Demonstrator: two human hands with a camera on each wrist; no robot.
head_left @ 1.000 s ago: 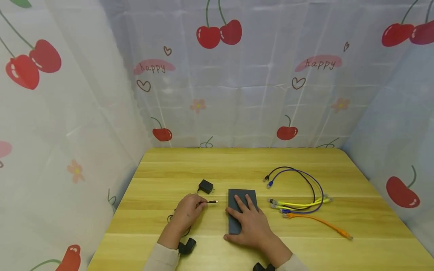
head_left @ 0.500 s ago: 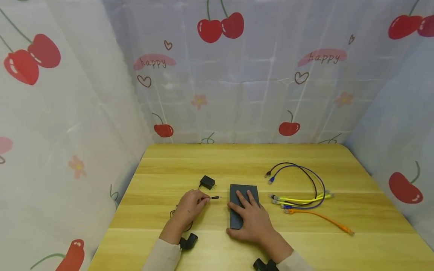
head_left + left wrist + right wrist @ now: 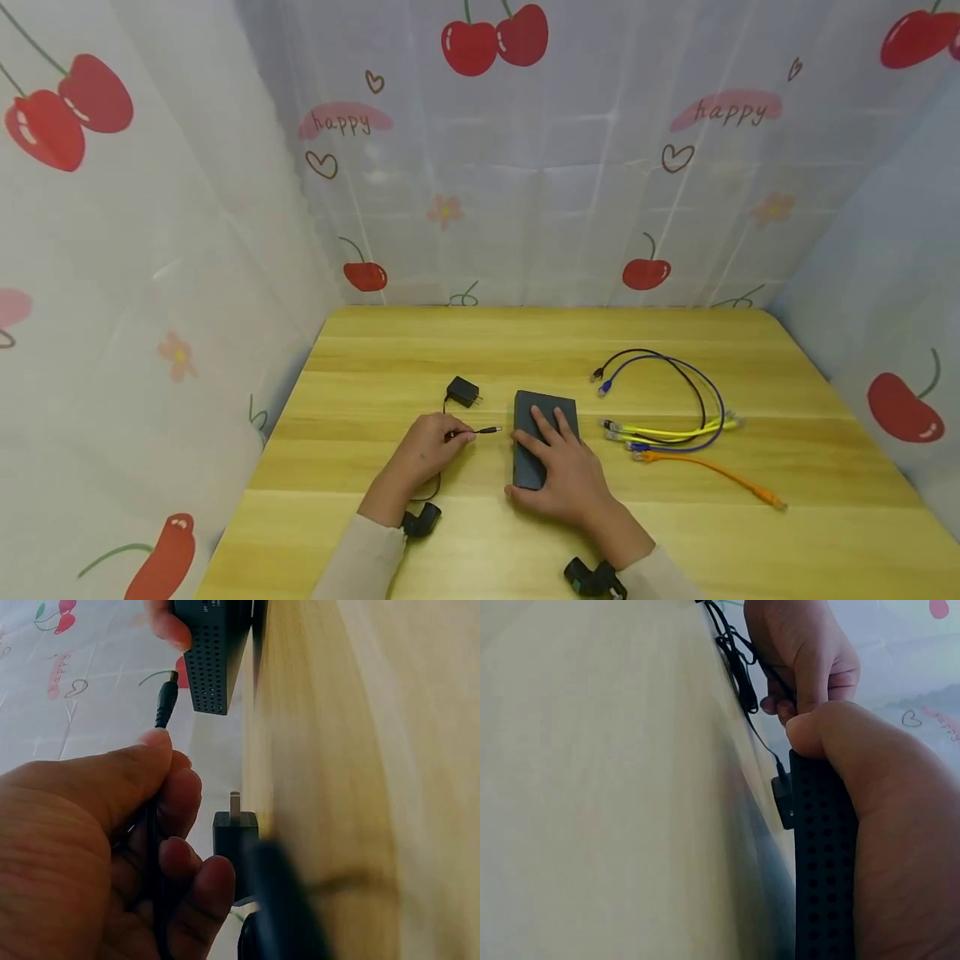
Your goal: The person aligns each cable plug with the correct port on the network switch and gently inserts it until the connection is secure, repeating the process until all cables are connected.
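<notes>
My left hand (image 3: pixel 425 450) pinches the black power adapter's cable (image 3: pixel 155 825) just behind its barrel plug (image 3: pixel 167 697). The plug points toward the flat dark box (image 3: pixel 528 479), which looks like a network switch and has vent holes along its sides. A gap shows between plug and box. Over the box lies my right hand (image 3: pixel 567 475), fingers spread across the top, thumb (image 3: pixel 817 733) at a near corner, one fingertip (image 3: pixel 171 631) over the left edge. The box appears slightly raised from the table in the wrist views. Behind my left hand lies the adapter (image 3: pixel 462 392), prongs facing right.
Several Ethernet cables lie to the right: a blue cable (image 3: pixel 712 387), a black cable (image 3: pixel 701 400), yellow cables (image 3: pixel 675 435) and an orange cable (image 3: pixel 731 473). Cherry-print curtains (image 3: pixel 555 225) close off the wooden table (image 3: pixel 420 333) at the back and sides.
The head view has shifted, moving the scene upward. The box has turned slightly clockwise under my right hand. My left hand has brought the plug a little closer to the box's left side.
</notes>
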